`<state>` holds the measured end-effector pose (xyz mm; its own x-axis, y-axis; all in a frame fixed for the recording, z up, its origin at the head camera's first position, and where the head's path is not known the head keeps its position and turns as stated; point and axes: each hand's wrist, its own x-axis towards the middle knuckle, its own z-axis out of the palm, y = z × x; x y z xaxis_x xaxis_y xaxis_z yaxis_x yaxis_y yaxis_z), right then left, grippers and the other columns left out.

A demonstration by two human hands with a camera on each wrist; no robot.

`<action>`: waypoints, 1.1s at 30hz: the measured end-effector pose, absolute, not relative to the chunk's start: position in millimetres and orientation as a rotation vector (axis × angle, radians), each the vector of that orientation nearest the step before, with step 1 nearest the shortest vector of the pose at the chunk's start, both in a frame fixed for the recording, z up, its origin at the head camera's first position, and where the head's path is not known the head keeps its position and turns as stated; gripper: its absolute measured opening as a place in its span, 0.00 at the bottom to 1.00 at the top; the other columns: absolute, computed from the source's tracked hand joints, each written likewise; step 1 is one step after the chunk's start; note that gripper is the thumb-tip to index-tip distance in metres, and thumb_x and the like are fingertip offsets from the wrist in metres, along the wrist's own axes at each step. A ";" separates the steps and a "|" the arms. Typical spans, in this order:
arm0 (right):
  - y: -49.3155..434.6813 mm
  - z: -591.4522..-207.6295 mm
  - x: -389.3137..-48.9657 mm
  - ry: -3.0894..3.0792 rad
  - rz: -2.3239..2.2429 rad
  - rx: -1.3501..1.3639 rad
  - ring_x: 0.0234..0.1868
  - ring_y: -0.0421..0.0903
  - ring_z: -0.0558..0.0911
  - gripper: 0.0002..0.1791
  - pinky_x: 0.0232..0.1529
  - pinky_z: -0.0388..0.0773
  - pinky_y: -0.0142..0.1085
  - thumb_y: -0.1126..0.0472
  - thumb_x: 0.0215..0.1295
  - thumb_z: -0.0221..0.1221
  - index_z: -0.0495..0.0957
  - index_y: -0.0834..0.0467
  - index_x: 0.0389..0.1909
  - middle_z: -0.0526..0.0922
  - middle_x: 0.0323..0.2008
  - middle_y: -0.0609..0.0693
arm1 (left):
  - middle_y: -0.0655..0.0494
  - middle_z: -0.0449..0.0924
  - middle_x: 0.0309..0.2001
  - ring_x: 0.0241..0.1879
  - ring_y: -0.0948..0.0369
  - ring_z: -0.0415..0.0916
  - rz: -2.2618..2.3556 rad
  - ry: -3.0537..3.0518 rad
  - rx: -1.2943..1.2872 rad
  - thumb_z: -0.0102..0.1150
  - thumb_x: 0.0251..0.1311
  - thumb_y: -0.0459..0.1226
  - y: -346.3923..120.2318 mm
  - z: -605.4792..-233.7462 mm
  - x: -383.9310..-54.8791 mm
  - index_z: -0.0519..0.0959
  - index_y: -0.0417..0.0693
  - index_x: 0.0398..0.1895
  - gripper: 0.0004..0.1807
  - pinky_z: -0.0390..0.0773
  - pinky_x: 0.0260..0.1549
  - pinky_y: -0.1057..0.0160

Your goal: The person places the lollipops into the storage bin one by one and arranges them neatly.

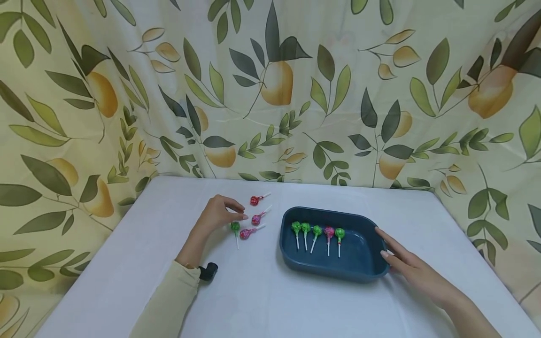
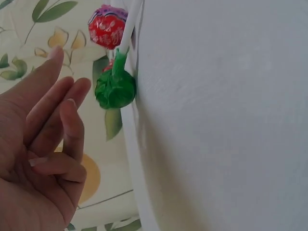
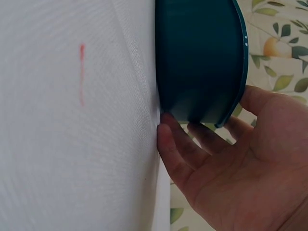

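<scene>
My left hand (image 1: 217,213) hovers over the loose lollipops on the table, fingers loosely bent and nothing between them. Just below it lies a green lollipop (image 1: 235,227), also close by the fingers in the left wrist view (image 2: 115,90). To its right are a pink-purple lollipop (image 1: 245,234), another pink one (image 1: 256,219) and a red one (image 1: 254,201). A dark blue tray (image 1: 329,268) holds a row of lollipops, one pink (image 1: 329,232) among several green (image 1: 317,230). My right hand (image 1: 412,265) grips the tray's right end, thumb at the rim and fingers against the outer wall.
A white cloth (image 1: 253,300) covers the table. Behind and to the left hangs a curtain (image 1: 279,131) printed with leaves and fruit. A small black device (image 1: 208,272) sits at the left wrist. The right wrist view shows a red mark (image 3: 82,72) on the cloth.
</scene>
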<state>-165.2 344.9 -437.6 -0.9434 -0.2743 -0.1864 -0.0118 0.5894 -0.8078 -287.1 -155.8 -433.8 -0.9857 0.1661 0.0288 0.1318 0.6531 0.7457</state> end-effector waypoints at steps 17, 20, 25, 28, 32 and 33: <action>346.0 -439.3 -164.7 2.519 -1.294 -0.239 0.77 0.73 0.46 0.37 0.50 0.70 0.23 0.45 0.83 0.47 0.43 0.42 0.85 0.39 0.82 0.62 | 0.60 0.89 0.37 0.41 0.58 0.79 1.226 2.672 0.266 0.81 0.52 0.38 -178.5 -434.6 -282.3 0.91 0.45 0.42 0.14 0.78 0.32 0.61; 345.8 -439.8 -165.9 2.524 -1.275 -0.236 0.77 0.73 0.46 0.37 0.51 0.72 0.25 0.44 0.83 0.47 0.42 0.42 0.85 0.39 0.82 0.62 | 0.60 0.89 0.37 0.41 0.58 0.79 1.228 2.685 0.254 0.82 0.51 0.38 -179.6 -435.6 -282.1 0.91 0.45 0.42 0.15 0.78 0.32 0.61; 345.7 -439.2 -165.8 2.537 -1.251 -0.231 0.77 0.73 0.46 0.38 0.52 0.73 0.28 0.43 0.83 0.47 0.42 0.42 0.85 0.39 0.82 0.62 | 0.59 0.89 0.36 0.38 0.58 0.79 1.247 2.671 0.256 0.81 0.51 0.37 -178.7 -437.2 -282.5 0.91 0.45 0.42 0.14 0.78 0.32 0.61; 345.4 -438.4 -165.0 2.537 -1.264 -0.238 0.77 0.73 0.46 0.38 0.51 0.71 0.25 0.43 0.83 0.47 0.42 0.41 0.85 0.39 0.82 0.62 | 0.58 0.88 0.35 0.36 0.59 0.80 1.252 2.659 0.257 0.81 0.51 0.36 -178.1 -438.4 -282.6 0.91 0.44 0.40 0.13 0.79 0.32 0.61; 345.4 -438.3 -164.4 2.536 -1.278 -0.255 0.77 0.73 0.46 0.37 0.50 0.69 0.23 0.45 0.83 0.47 0.43 0.41 0.85 0.39 0.82 0.62 | 0.58 0.87 0.33 0.34 0.59 0.80 1.245 2.659 0.243 0.81 0.51 0.35 -178.0 -440.2 -283.1 0.91 0.45 0.37 0.10 0.79 0.31 0.61; 345.4 -438.4 -164.5 2.538 -1.276 -0.255 0.77 0.73 0.46 0.37 0.50 0.68 0.23 0.45 0.83 0.47 0.43 0.41 0.85 0.39 0.82 0.62 | 0.58 0.87 0.32 0.34 0.59 0.79 1.243 2.661 0.237 0.81 0.51 0.35 -177.9 -440.6 -283.3 0.91 0.46 0.36 0.10 0.79 0.31 0.62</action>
<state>-164.5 345.4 -438.4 -0.9428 -0.2832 -0.1756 -0.0281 0.5927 -0.8049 -283.3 -177.9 -440.6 -0.9682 0.2256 -0.1082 0.0618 0.6345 0.7705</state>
